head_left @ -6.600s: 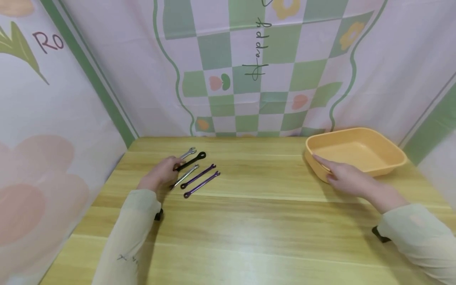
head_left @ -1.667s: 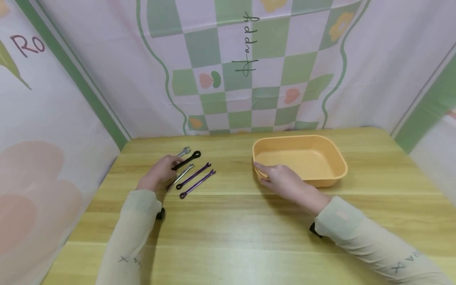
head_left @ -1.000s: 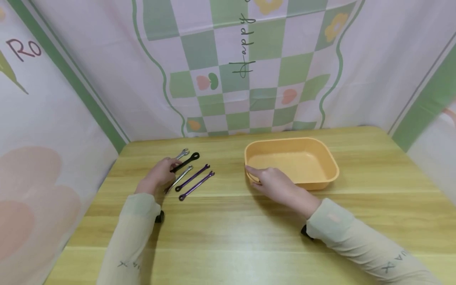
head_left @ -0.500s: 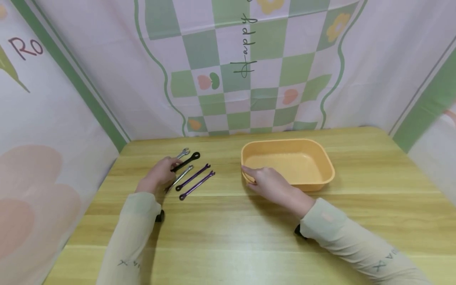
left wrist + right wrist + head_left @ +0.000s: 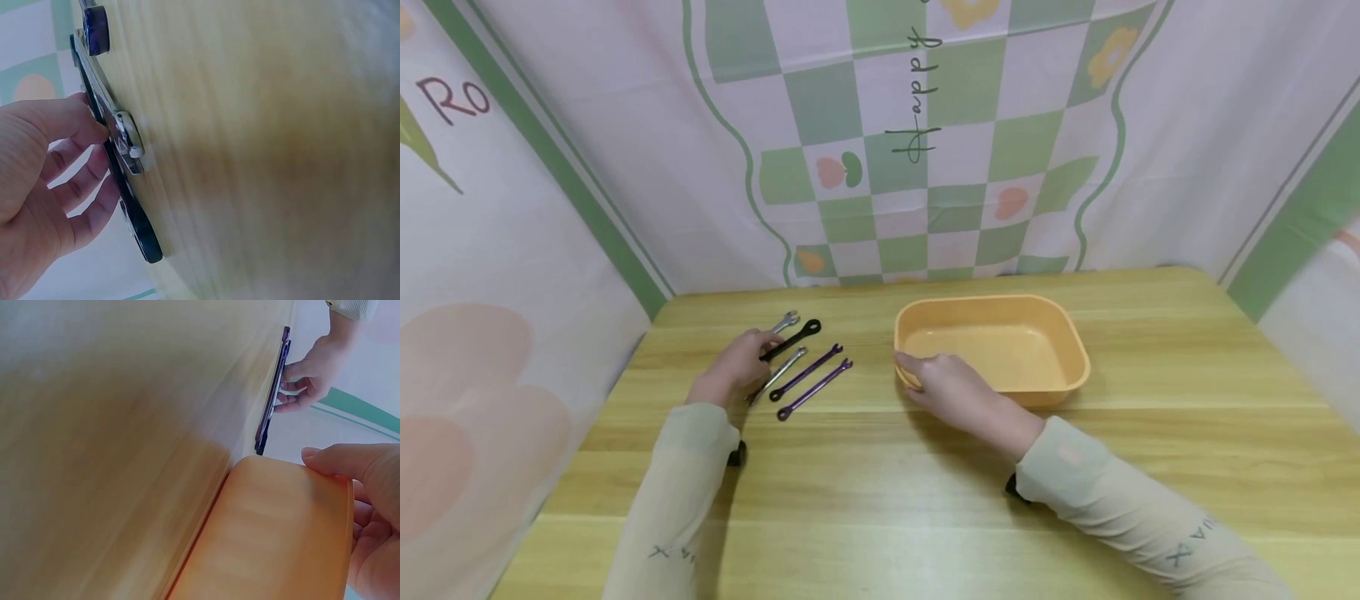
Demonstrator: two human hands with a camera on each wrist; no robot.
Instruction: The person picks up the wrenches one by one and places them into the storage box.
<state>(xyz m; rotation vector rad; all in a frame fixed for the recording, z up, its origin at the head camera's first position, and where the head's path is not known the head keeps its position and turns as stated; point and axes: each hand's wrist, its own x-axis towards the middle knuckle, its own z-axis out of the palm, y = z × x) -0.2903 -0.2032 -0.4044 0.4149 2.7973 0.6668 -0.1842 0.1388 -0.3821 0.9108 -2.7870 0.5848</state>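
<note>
My left hand (image 5: 739,367) pinches a black ratchet wrench (image 5: 802,332) between thumb and fingers, low over the wooden tabletop; the left wrist view has the same black wrench (image 5: 142,231) in that grip. Behind it lies a silver wrench (image 5: 787,320), partly covered by the hand. In front, side by side, are another silver wrench (image 5: 784,372) and two purple wrenches (image 5: 807,372). My right hand (image 5: 958,393) grips the near left corner of a yellow-orange plastic basin (image 5: 1066,329), thumb on the rim (image 5: 320,464) and fingers against the other side of its wall. Nothing lies inside the basin.
The wooden table (image 5: 880,517) reaches back to a curtain (image 5: 895,150) with a green check print. A printed side curtain (image 5: 512,292) borders the left edge. Bare wood separates the wrenches from the basin.
From the right side of the table the basin has come left toward the wrenches, in the right hand's grip, and is still shifting left. The left hand stays on the black wrench.
</note>
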